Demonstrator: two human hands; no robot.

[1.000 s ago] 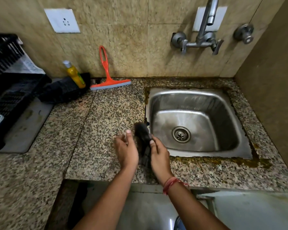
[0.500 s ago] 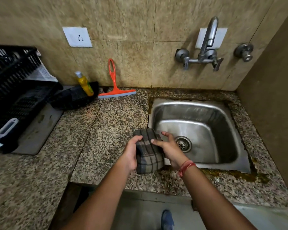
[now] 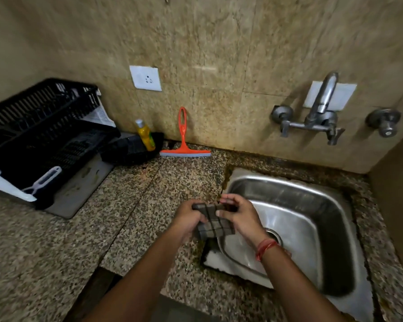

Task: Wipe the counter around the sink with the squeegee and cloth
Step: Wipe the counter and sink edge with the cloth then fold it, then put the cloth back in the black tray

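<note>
While no label reads clearly — left hand (image 3: pixel 186 219), right hand (image 3: pixel 239 217); both clenched round checked cloth (image 3: pixel 213 225).

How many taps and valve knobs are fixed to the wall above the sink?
2: the swan-neck tap with its two side handles sits above the sink's back rim, and a separate round valve knob is on the wall to its right. Nothing seems to hide others.

Both forearms reach toward twelve o'clock; left hand (image 3: pixel 188 218) and right hand (image 3: pixel 240 217) meet, fingers curled closed (red thread on right wrist).
</note>
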